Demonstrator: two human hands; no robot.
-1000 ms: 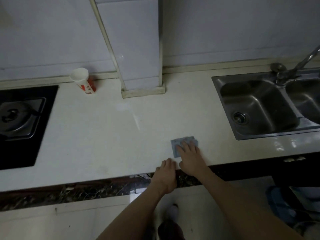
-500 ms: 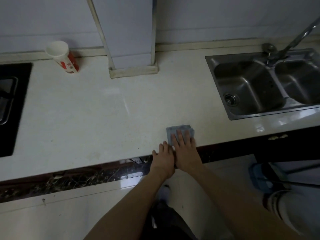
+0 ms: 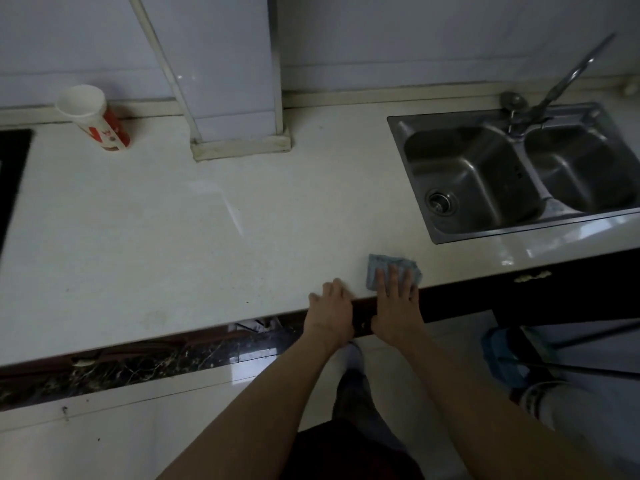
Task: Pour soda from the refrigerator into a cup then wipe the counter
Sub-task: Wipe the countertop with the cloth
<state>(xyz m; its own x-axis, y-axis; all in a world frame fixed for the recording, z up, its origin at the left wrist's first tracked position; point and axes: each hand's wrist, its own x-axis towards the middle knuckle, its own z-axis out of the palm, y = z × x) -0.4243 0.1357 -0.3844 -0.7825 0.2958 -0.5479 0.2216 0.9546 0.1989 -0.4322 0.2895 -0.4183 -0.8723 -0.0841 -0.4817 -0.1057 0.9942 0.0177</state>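
A pale counter [image 3: 173,237] runs across the view. My right hand [image 3: 396,299] presses flat on a folded blue cloth [image 3: 384,265] at the counter's front edge, fingers spread over it. Just to its left, my left hand [image 3: 330,306] rests on the counter edge with fingers apart and nothing in it. A red and white paper cup [image 3: 95,119] stands upright at the back left, against the wall. Its contents cannot be seen.
A steel double sink [image 3: 491,174] with a tap [image 3: 554,88] takes up the right of the counter. A white boxed column [image 3: 239,98] stands at the back middle. The black hob edge [image 3: 10,174] is at far left. A blue mop head [image 3: 509,355] lies on the floor at right.
My right hand has slid the cloth to the right along the front edge, away from my left hand. The view has shifted a little.
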